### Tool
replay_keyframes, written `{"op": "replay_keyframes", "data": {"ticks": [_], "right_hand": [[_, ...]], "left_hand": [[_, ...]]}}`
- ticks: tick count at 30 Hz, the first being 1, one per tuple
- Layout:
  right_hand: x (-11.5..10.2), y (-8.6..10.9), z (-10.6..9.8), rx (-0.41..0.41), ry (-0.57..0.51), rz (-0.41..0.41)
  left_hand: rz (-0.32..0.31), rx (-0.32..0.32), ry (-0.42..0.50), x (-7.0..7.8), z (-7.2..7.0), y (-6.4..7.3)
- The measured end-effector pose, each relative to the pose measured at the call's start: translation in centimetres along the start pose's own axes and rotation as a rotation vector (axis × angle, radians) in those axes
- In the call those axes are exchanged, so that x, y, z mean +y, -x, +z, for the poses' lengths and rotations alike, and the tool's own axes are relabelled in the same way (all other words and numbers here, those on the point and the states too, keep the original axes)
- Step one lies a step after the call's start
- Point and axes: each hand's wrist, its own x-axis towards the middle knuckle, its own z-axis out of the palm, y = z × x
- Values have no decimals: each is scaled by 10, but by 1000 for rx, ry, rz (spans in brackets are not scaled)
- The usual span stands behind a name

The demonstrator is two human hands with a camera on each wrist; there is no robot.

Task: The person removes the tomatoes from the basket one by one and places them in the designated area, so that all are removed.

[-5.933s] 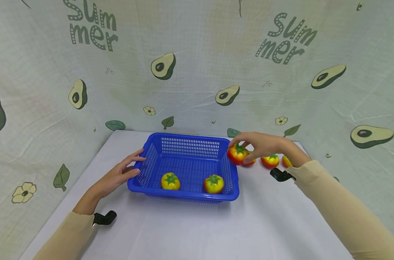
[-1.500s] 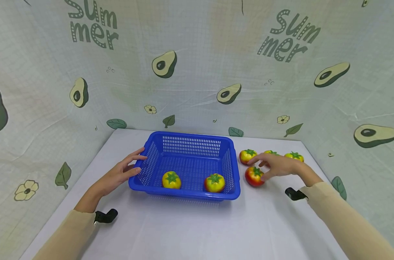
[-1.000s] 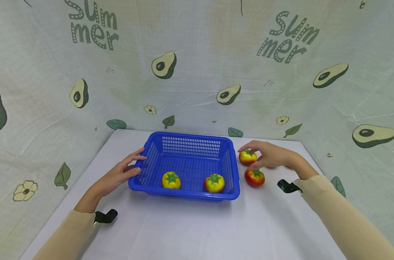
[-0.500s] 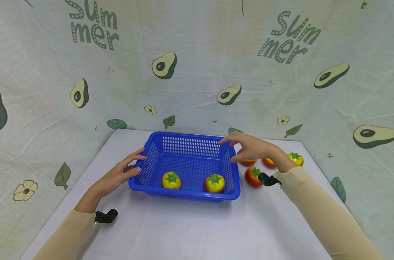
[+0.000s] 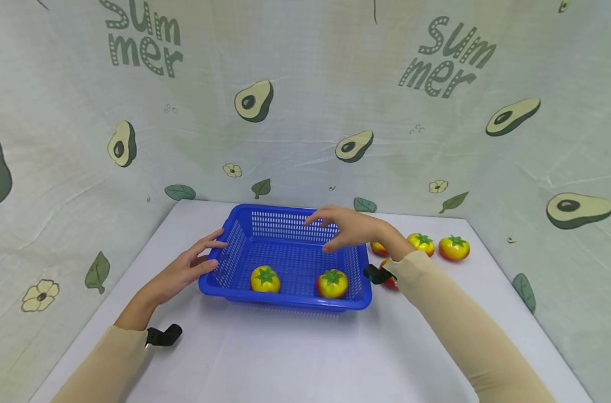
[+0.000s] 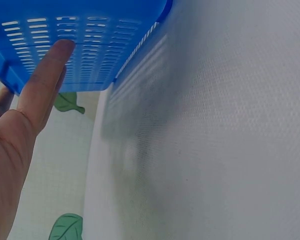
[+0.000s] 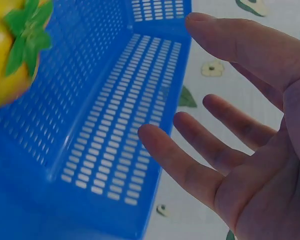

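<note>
The bench point(image 5: 265, 358) is covered in white, and the left wrist view shows a fine weave in it. A soft gray shadow lies by the blue basket point(image 5: 285, 301), which sits on the bench and has lots of little holes. A pale cloth point(image 5: 305, 45) goes up like a wall at the back and on both sides, with small creases. It has avocados point(image 5: 254, 102), leaves point(image 5: 98, 272), flowers point(image 5: 232, 170) and the word "summer" point(image 5: 442, 59) on it. Two yellow fruits point(image 5: 265, 280) with green tops are in the basket, near the front. Four more fruits point(image 5: 454, 248) are on the bench, right of the basket, some partly behind the right arm. The person's left grip point(image 5: 187, 266) is at the basket's left edge, fingers loose and apart. The right grip point(image 5: 348, 226) is over the basket, thumb and fingers wide apart.
</note>
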Motion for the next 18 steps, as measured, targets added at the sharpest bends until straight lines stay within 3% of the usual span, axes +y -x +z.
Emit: {"op": "replay_keyframes", "data": {"ticks": [18], "right_hand": [[-15, -56, 39, -62, -102, -50]], "left_hand": [[-7, 0, 4, -2, 1, 0]]}}
